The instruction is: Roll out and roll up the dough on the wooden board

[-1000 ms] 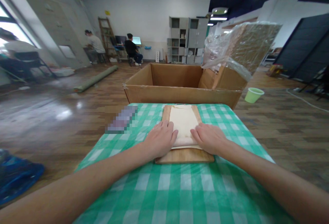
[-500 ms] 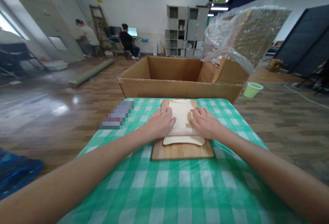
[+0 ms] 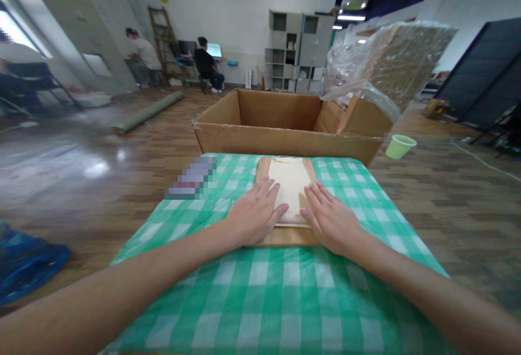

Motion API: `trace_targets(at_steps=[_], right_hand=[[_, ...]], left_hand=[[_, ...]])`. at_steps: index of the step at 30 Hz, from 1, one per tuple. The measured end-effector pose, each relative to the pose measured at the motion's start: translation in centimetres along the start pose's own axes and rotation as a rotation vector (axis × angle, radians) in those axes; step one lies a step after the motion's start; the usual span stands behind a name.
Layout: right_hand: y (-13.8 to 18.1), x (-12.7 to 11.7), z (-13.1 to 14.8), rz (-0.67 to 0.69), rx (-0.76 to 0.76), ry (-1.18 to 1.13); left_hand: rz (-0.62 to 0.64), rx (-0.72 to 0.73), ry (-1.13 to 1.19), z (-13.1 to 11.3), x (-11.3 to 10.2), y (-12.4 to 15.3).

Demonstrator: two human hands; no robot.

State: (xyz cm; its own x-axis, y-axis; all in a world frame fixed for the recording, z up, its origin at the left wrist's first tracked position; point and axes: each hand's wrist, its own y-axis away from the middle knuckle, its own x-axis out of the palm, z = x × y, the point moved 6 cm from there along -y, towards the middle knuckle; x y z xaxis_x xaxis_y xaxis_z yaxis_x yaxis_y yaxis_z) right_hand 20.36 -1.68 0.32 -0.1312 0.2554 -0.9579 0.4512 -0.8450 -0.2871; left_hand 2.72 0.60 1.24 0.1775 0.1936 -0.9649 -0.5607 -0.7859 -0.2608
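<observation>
As a wooden floor stretches back to grey cabinets, a big open cardboard box stands just beyond the far edge of a table covered in green-and-white check, closing off the space behind it. A plastic-wrapped block rises at the box's right end. A rolled green mat lies on the floor beyond the table's far left corner; a pale green bucket sits off the far right corner.

Midway across the table, nearer the far edge than the near one, lies a wooden board. On it rests a cream sheet, long axis running straight away from the person, in line with the board. Its uneven far end points toward the box; its near end stops short of the board's near edge, baring a strip of wood. A pixelated object is at the table's far left corner.

The left hand and right hand lie flat over the sheet's long sides, hiding part of them, fingers stretched forward, thumbs angled inward, pressing the surface and gripping nothing.
</observation>
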Motion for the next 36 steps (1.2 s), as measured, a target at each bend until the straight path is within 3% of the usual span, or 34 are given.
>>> trace_targets(at_steps=[14, 20, 27, 30, 36], right_hand=[[3.8, -1.0, 2.4, 0.058, -0.072, 0.001], [1.3, -1.1, 1.1, 0.066, -0.061, -0.014], [-3.7, 0.4, -1.6, 0.081, -0.092, 0.009], [-3.5, 0.7, -1.4, 0.08, -0.105, 0.018], [0.0, -0.5, 0.4, 0.076, -0.006, 0.019]], left_hand=[[0.044, 0.026, 0.055, -2.2, -0.6, 3.9], [-0.017, -0.062, 0.032, -0.7, -0.1, 1.6], [0.064, 0.046, -0.091, 1.9, 1.5, -2.9], [0.058, 0.039, -0.076, 1.7, 1.4, -2.7], [0.009, 0.004, -0.047, -0.2, 0.1, 0.0]])
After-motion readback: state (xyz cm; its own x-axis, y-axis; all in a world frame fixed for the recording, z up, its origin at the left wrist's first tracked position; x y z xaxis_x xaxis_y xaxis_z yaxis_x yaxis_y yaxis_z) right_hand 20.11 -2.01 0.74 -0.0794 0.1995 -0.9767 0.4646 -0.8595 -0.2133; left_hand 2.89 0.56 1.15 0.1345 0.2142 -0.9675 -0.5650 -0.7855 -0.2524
